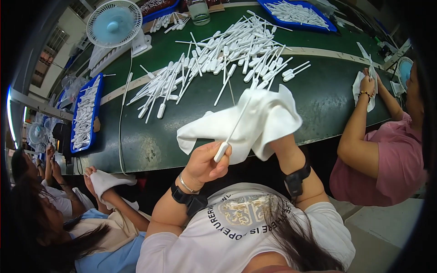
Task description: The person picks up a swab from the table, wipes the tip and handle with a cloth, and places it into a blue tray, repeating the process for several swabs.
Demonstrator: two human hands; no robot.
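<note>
The left hand (pixel 200 164) has its fingers clamped on a white stick (pixel 221 152), shaft pointing to one o'clock before a white cloth (pixel 214 126). That hides the right hand; its fingers I cannot tell. Beyond, at twelve o'clock, similar sticks (pixel 226 51) heap the green desk (pixel 148 143).

A dark green workbench (pixel 327 91), crossed by a pale strip (pixel 327 53), carries heaped white sticks (pixel 223 51) with thick ends — plus a left blue tray (pixel 96 109), a far blue tray (pixel 331 27), a clear jar (pixel 199 13) and a pale cord (pixel 121 132).
</note>
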